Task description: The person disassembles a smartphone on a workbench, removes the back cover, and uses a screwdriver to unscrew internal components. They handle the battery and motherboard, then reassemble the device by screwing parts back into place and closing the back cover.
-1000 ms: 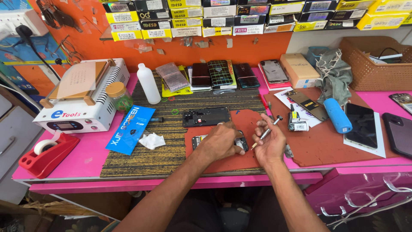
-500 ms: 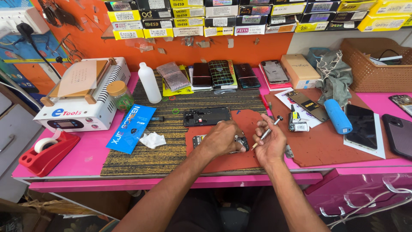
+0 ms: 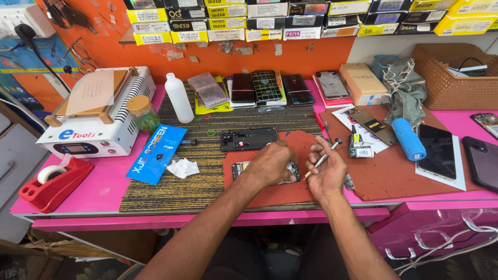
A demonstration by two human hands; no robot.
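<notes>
An opened phone [image 3: 238,169] lies on a reddish-brown mat [image 3: 306,189] near the pink bench's front edge. My left hand [image 3: 271,164] rests on top of it and covers most of it, fingers curled over its right end. My right hand [image 3: 326,171] holds a small silver screwdriver [image 3: 324,156], tip angled down toward the phone, handle end up and to the right. A black phone frame [image 3: 248,139] lies just behind the mat.
A white heating machine [image 3: 98,111], red tape dispenser [image 3: 49,181], white bottle [image 3: 178,97], blue packet [image 3: 157,153] and white wipe [image 3: 182,168] sit left. Several phones [image 3: 265,87] line the back. A blue cylinder [image 3: 407,138], tablet [image 3: 437,151] and wicker basket [image 3: 454,75] stand right.
Both hands stay over the opened phone with only small shifts. The screwdriver in my right hand has tilted slightly. Everything else on the bench is as it was.
</notes>
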